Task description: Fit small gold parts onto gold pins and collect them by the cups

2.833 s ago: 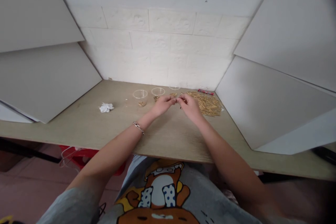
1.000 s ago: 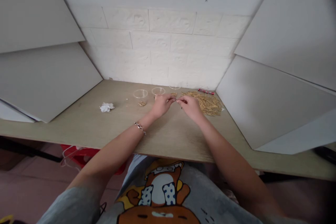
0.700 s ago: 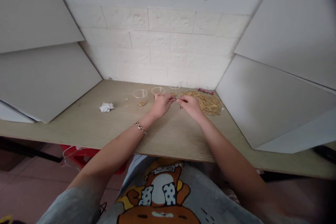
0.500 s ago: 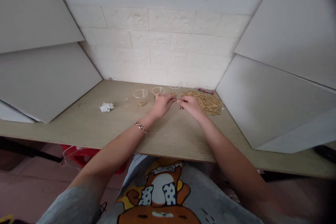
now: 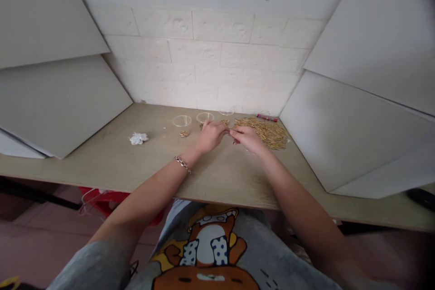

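Observation:
My left hand [image 5: 211, 136] and my right hand [image 5: 248, 138] meet fingertip to fingertip above the middle of the table. Both are closed in a pinch, and whatever lies between the fingers is too small to make out. Just beyond my right hand spreads a pile of thin gold-coloured sticks [image 5: 272, 133]. A small gold cluster [image 5: 184, 134] lies to the left of my left hand. Another gold bit [image 5: 224, 122] shows behind the fingers, and more is partly hidden by my left hand.
Clear round dishes [image 5: 182, 121] stand along the back of the wooden table [image 5: 159, 163]. Crumpled white paper [image 5: 138, 138] lies at the left. A red tube [image 5: 267, 118] rests near the wall. White panels [image 5: 360, 131] flank both sides.

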Demonstrator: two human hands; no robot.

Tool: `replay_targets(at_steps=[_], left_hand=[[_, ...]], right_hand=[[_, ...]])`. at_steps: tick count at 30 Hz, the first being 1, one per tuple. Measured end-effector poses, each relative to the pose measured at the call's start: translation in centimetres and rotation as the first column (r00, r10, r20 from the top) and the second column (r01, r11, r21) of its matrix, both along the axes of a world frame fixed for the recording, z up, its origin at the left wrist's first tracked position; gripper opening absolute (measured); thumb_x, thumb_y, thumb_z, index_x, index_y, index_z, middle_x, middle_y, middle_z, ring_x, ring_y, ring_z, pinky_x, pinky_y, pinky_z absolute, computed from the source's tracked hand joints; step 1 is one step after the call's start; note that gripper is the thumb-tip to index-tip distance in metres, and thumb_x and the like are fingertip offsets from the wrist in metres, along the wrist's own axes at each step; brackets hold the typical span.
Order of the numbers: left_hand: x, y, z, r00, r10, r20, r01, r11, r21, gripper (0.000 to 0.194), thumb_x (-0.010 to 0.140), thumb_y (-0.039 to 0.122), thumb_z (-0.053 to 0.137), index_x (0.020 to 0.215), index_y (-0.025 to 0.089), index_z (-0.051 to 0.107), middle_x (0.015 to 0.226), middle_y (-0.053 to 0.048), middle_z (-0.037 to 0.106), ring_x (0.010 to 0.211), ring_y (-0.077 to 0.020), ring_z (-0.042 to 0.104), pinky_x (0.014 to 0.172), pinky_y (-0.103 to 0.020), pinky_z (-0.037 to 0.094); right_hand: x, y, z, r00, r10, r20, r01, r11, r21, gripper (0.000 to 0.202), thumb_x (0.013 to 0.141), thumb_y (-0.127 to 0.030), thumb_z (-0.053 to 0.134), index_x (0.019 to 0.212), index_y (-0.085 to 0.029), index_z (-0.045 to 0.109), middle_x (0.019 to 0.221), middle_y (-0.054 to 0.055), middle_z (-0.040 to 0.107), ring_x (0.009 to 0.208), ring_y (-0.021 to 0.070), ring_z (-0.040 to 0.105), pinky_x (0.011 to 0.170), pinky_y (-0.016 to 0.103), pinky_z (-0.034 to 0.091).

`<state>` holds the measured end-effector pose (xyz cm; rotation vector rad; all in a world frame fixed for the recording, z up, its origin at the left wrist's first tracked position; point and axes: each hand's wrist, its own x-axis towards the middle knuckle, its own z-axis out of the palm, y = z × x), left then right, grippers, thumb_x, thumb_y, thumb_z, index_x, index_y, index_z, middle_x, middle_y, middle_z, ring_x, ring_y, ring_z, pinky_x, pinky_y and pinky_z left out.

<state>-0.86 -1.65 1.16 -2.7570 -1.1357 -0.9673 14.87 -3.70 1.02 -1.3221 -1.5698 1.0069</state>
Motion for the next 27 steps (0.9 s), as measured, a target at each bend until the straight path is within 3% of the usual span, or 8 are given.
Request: replay_targets(at_steps=[4,18,27], left_hand=[[-0.01,-0.08,0.01,0.999,-0.006,-0.034,0.007,0.999,0.039,0.024,0.088,0.026,0.039,0.082,0.018,0.062,0.084,-0.002,0.066,0.082,-0.0157,0.057,0.083,-0.033,0.03],[0.22,-0.41,0.09,0.999,0.04,0.019,-0.039,0.999,-0.028,0.024,0.087,0.028,0.04,0.085,0.019,0.062,0.087,-0.002,0.067,0.083,-0.0155,0.057,0.084,-0.033,0.029],[0.46,-0.73,0.3,0.996,0.067,0.063,-0.066,0.998,-0.024,0.025,0.088,0.028,0.039,0.082,0.02,0.062,0.085,0.0,0.067,0.083,-0.0144,0.056,0.084,-0.033,0.029]], right_hand=[[-0.05,-0.1,-0.01,1.0,-0.002,-0.005,0.002,1.0,0.0,0.02,0.073,-0.03,0.051,0.058,-0.016,0.052,0.056,-0.001,0.052,0.049,0.0101,0.05,0.053,0.026,0.042],[-0.11,0.41,-0.4,0.993,-0.047,0.106,0.037,0.995,0.095,0.029,0.078,-0.039,0.045,0.063,-0.016,0.056,0.045,-0.001,0.05,0.044,0.0115,0.05,0.049,0.024,0.04],[-0.59,-0.06,-0.14,0.995,-0.072,0.072,0.06,0.986,0.157,0.039,0.081,-0.047,0.038,0.058,-0.018,0.05,0.042,-0.002,0.046,0.04,0.0103,0.045,0.046,0.023,0.035]])
